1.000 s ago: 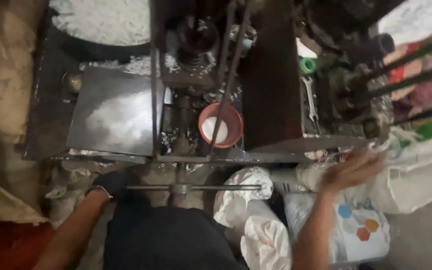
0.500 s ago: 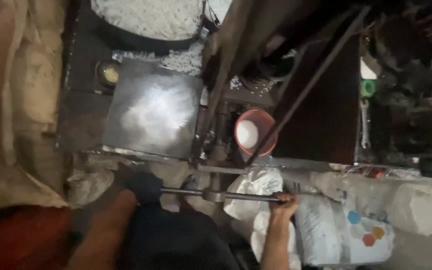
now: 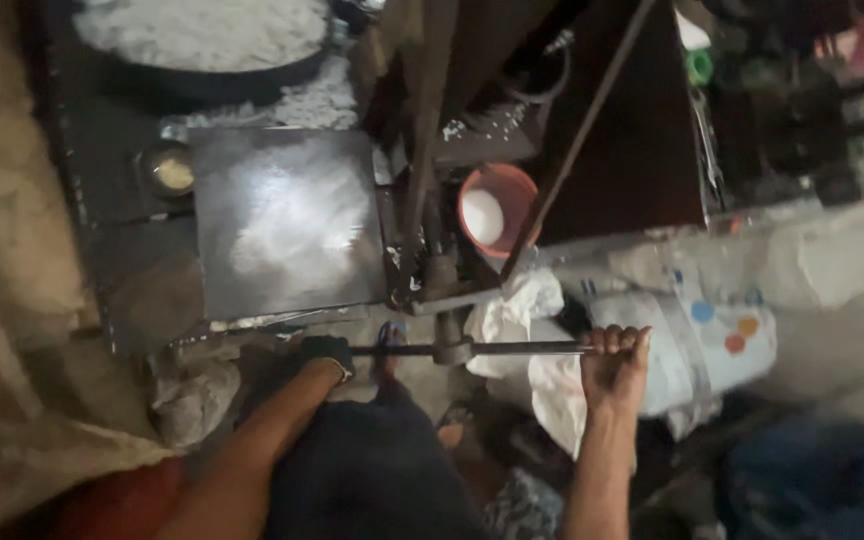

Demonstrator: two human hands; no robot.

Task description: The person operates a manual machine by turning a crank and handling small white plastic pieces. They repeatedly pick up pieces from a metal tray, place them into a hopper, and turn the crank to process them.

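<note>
Both hands gripped the press crossbar [image 3: 492, 349]: right hand [image 3: 616, 358] bare, fingers wrapped; left hand [image 3: 324, 352] gloved, closed. Even force at both ends seemed best.

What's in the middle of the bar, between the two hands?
In the head view, the left hand and right hand grip the ends of a horizontal metal bar. Between them the bar passes through a metal hub on the machine's upright shaft.

Dim, murky view, soft motion blur throughout (glare on the metal plate [image 3: 287, 220]), dark shadowed corners.
</note>
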